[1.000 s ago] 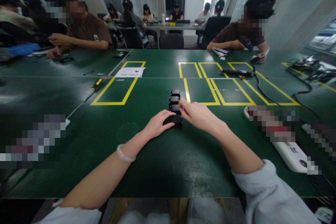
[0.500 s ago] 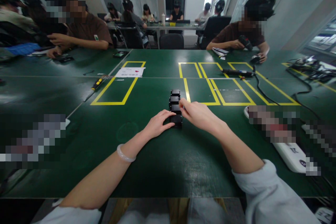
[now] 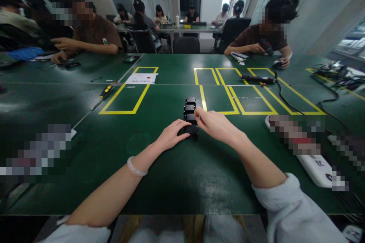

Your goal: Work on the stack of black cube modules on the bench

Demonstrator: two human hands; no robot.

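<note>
Several black blocks, joined in a row [image 3: 190, 108], lie on the green table [image 3: 159, 182] and point away from me. My left hand [image 3: 173, 133] is at the near end of the row, its thumb and fingers gripping the left side of the nearest block [image 3: 191, 130]. On the right side of the row, my right hand [image 3: 212, 122] has its fingers curled against the blocks near the middle. Whatever those right fingertips may pinch is too small or hidden to make out.
Yellow tape rectangles [image 3: 117, 112] mark the table. A yellow-black screwdriver [image 3: 106, 91] and white paper [image 3: 142, 78] lie left. At right are a black tool with a cable [image 3: 258, 79] and a white-edged device [image 3: 316, 167]. Two people work across the table.
</note>
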